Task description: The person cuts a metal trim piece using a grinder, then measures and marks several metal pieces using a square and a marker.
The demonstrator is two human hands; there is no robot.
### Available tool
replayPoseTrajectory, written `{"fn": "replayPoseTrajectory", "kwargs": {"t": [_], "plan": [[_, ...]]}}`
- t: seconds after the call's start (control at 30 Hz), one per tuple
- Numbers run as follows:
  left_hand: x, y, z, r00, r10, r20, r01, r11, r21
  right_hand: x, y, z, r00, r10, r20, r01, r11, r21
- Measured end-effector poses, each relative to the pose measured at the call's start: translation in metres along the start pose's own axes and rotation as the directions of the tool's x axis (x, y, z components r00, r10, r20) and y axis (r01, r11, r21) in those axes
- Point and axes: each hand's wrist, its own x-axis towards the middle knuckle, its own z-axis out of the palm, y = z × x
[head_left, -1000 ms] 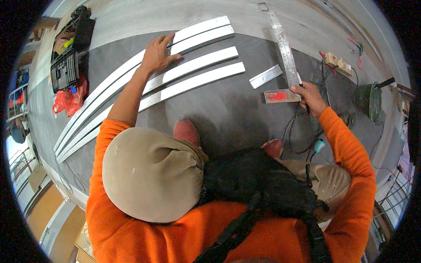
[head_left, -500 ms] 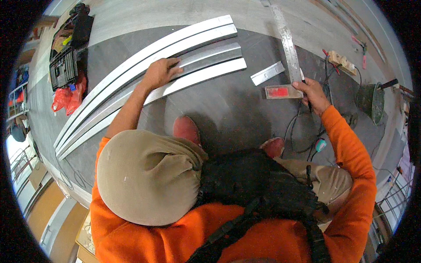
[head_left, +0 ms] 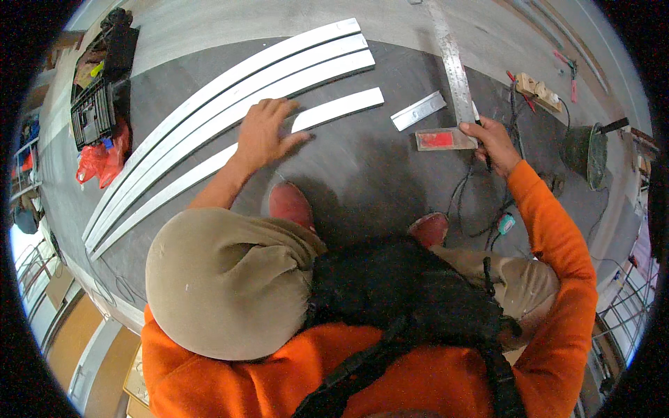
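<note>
Several long white metal profiles [head_left: 306, 61] lie side by side on the dark floor, running from lower left to upper right. A nearer white profile [head_left: 341, 109] lies apart from that group. My left hand [head_left: 263, 132] is over the nearer profile, fingers apart and thumb stretched to the right, gripping nothing; whether it touches the metal I cannot tell. My right hand [head_left: 498, 143] is closed on a try square [head_left: 456, 76] at the corner where its steel blade meets the stock. A slim black-and-white pen or marker [head_left: 476, 111] is also in that hand.
A short metal offcut [head_left: 418, 111] lies left of the square. To the right are a wooden-cased power strip [head_left: 538, 92], pliers [head_left: 571, 73], loose cables and a dark bucket [head_left: 587, 157]. A black toolbox [head_left: 94, 115] and red plastic bag [head_left: 104, 157] stand at left.
The grey-looking profile under my left hand now shows a white face and lies against the far ones. My left hand has let go and come nearer, fingers spreading. The right hand keeps the square.
</note>
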Motion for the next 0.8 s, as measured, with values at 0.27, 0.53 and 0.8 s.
{"fn": "replayPoseTrajectory", "kwargs": {"t": [0.27, 0.53, 0.8], "plan": [[0.003, -0.031, 0.007, 0.987, -0.108, 0.116, 0.122, 0.985, -0.119, 0.002, 0.001, -0.001, 0.999, 0.018, 0.038, -0.018, 1.000, 0.006], [-0.009, -0.028, 0.006, 0.992, -0.111, -0.058, 0.112, 0.994, 0.001, -0.003, -0.006, 0.002, 0.998, -0.001, 0.061, 0.001, 1.000, 0.003], [0.044, -0.020, 0.025, 0.988, -0.119, -0.096, 0.132, 0.981, 0.140, 0.004, 0.001, 0.006, 0.997, 0.025, 0.072, -0.023, 0.999, -0.029]]}}
